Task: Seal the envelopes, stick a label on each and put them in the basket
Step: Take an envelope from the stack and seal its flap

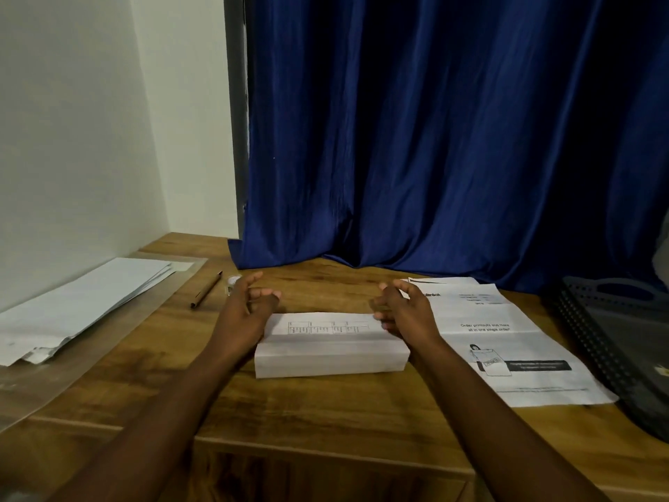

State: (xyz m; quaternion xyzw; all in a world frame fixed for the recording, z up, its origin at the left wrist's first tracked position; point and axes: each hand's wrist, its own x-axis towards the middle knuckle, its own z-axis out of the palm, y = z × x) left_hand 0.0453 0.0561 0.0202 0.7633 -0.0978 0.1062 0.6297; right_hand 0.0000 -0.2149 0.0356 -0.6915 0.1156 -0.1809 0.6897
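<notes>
Both forearms are extended over the counter (325,411); left hand (249,306) and right hand (398,311), loosely curled and empty, flank the folded paper (331,351), seemingly for creasing. Envelopes (83,298) lie left; basket (615,338) right.

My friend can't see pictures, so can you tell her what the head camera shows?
Two hands, the left hand and the right hand, hover with loosely curled fingers at the two ends of a folded white paper on a wooden table. A stack of envelopes and a pen lie left, a printed sheet and dark basket right, before a blue curtain.
</notes>
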